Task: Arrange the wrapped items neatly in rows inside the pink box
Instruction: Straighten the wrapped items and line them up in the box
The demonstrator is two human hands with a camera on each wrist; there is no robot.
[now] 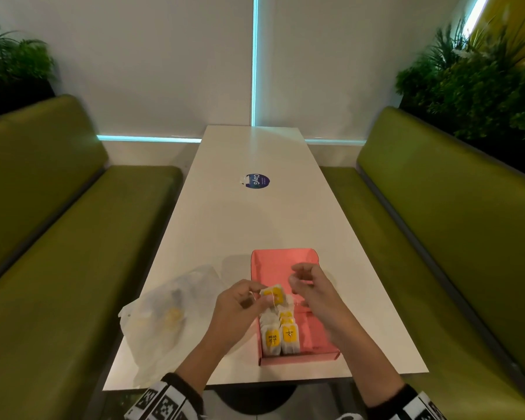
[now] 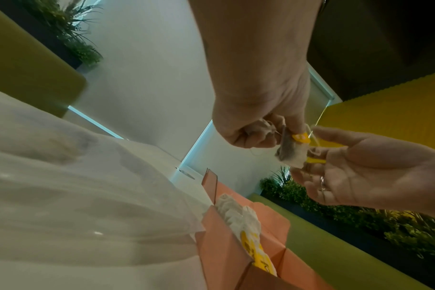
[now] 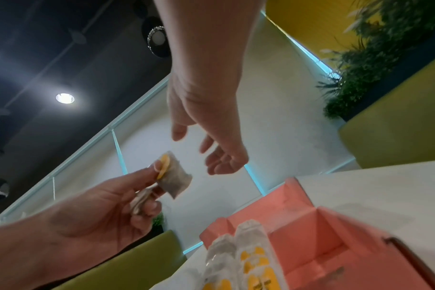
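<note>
The left hand (image 1: 240, 301) pinches a wrapped tea bag (image 1: 274, 294) between thumb and fingertips, holding it in the air over the left wall of the pink box (image 1: 322, 334), about halfway along the box's length. The wrist views show a second, crumpled wrapper tucked deeper in the same hand. The held bag lies roughly flat with its yellow label up, its long axis running across the box, so it would need tipping upright to match the others.

The right hand (image 1: 308, 283) hangs just beside it, over the middle of the box, fingers loosely curled and apart, holding nothing; it is the nearer hand to take the free edge of the bag, which points toward it.

Two rows of tea bags (image 1: 281, 333) stand on edge against the box's left wall, starting at its near end. The next free slot is judged to be at the far end of those rows, directly below the held bag. A clear plastic bag (image 1: 167, 316) with more items lies on the tabletop near the left edge
</note>
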